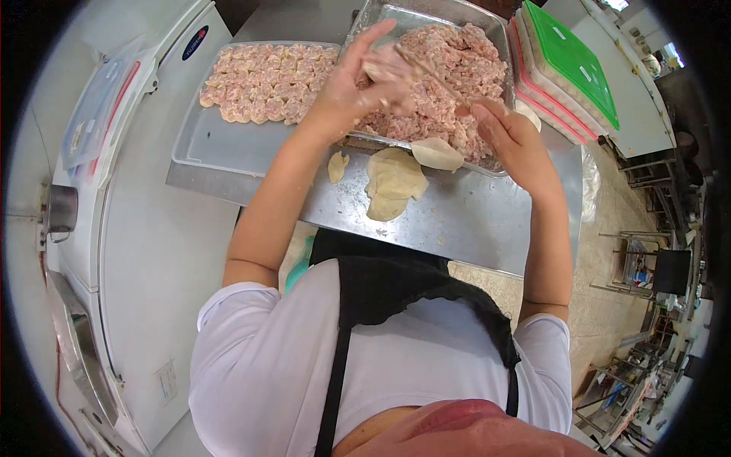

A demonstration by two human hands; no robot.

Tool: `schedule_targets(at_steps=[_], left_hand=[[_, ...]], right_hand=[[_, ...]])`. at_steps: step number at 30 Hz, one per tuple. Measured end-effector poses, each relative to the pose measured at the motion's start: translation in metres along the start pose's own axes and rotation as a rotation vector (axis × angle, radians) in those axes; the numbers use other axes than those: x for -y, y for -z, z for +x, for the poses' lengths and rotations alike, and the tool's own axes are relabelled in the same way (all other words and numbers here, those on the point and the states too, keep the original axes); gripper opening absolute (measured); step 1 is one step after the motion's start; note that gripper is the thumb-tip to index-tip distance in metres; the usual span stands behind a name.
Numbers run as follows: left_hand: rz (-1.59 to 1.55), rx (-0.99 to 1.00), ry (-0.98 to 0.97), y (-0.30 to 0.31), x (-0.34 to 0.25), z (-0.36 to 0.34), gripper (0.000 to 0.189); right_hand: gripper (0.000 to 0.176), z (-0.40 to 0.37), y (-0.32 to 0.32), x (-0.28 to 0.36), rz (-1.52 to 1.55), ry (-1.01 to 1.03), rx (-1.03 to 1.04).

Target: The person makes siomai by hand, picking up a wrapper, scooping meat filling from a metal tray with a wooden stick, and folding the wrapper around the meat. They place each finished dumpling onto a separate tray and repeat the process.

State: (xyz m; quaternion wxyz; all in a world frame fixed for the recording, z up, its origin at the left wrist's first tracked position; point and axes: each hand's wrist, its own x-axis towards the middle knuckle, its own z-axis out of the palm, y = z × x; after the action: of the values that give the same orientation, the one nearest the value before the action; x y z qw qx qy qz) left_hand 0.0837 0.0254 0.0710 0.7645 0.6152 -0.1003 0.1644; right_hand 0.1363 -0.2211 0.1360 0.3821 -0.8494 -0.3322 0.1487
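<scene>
Ground meat [457, 68] sits in a metal tray [499, 38] at top center, above loose wrappers [394, 183] on the bench [472, 221], as the left hand [352, 91], half-open, cradles a blurred morsel [390, 75] and the right hand [509, 137] pinches a thin stick [428, 68].

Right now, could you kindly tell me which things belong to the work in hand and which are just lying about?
In use:
- thin tool, right hand
- pale, blurred piece, left hand
- minced meat
- loose wrappers
- tray of filled pieces

Apparently lying about:
- green-lidded stack
- crumpled clear plastic
</scene>
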Motion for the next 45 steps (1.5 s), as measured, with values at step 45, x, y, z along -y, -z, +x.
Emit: schedule_targets(at_steps=[45], left_hand=[[0.908,0.359,0.066,0.018,0.045,0.028,0.044]], right_hand=[[0.024,0.011,-0.041,-0.077,-0.569,0.382,-0.356]])
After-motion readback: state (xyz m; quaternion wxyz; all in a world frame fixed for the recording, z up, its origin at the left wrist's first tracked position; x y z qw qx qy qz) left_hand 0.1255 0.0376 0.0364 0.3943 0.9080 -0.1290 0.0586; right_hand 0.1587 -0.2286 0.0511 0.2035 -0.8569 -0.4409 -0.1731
